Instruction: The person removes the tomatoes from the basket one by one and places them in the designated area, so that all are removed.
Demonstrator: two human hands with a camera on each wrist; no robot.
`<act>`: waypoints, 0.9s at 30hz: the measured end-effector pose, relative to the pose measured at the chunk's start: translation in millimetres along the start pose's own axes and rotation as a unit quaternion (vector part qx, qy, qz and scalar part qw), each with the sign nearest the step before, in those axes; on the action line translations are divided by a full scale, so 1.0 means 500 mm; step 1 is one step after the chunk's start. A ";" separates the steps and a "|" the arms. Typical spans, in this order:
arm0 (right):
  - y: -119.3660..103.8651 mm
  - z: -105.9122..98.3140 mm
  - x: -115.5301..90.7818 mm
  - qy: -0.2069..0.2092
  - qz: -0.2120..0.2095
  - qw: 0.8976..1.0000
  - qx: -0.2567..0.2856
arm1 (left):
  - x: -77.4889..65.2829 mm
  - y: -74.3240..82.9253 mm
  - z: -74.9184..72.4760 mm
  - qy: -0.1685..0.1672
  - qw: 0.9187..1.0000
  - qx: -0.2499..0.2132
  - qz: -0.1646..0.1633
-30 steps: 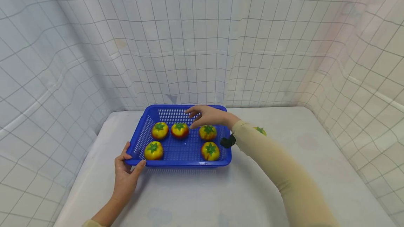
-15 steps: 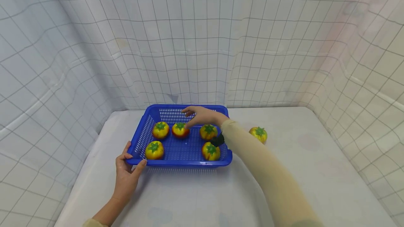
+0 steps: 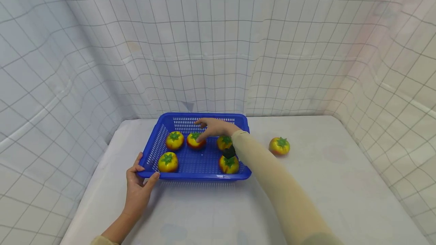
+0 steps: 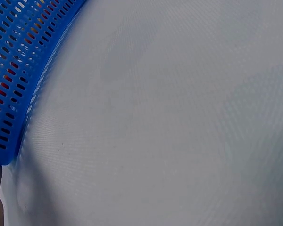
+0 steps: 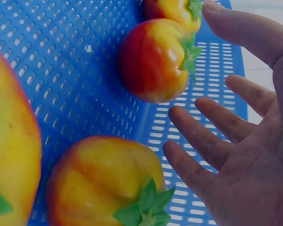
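Glossy fruit (image 5: 151, 61), smooth plastic basket (image 3: 190, 176)
Leaves (image 5: 148, 197) near the right fingers (image 5: 200, 136) look matt and cloth-like; beyond the fingers hangs creased, matt cloth (image 3: 211, 48).

No lettering can be read in any view — no label, brand, number or sign.

Basket (image 3: 201, 176) open-topped, free room mid-front — fruits (image 3: 168, 163) either side

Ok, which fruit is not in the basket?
The lone yellow fruit with a green leafy top, sitting on the white table right of the blue basket; the other five are inside it.
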State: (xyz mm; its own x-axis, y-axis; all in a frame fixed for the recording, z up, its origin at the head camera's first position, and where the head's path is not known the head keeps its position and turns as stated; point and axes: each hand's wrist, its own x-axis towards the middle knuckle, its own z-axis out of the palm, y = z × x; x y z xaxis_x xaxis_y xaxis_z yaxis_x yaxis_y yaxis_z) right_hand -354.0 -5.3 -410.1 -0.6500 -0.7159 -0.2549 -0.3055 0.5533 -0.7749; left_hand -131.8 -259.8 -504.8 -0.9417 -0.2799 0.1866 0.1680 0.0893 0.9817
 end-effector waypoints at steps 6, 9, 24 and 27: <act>0.006 0.004 0.014 0.006 0.006 1.000 -0.023 | 0.000 0.001 0.001 -0.002 1.000 0.005 -0.001; 0.007 0.007 0.018 0.006 0.008 0.999 -0.034 | 0.000 0.001 0.000 -0.002 1.000 0.006 -0.003; 0.012 0.016 0.036 -0.013 0.016 0.999 -0.047 | -0.001 -0.002 0.001 0.001 1.000 0.001 -0.005; 0.017 0.017 0.039 -0.017 0.016 0.999 -0.047 | -0.002 -0.002 0.001 0.000 1.000 0.005 -0.006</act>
State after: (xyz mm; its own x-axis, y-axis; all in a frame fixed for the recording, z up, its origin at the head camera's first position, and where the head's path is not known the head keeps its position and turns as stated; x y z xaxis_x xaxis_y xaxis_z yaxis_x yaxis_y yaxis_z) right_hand -363.4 -18.1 -426.5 -0.6366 -0.7106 -0.2998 -0.3505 0.6128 -0.7083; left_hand -131.3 -259.3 -505.9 -0.9438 -0.2807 0.1747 0.1535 0.0959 0.9835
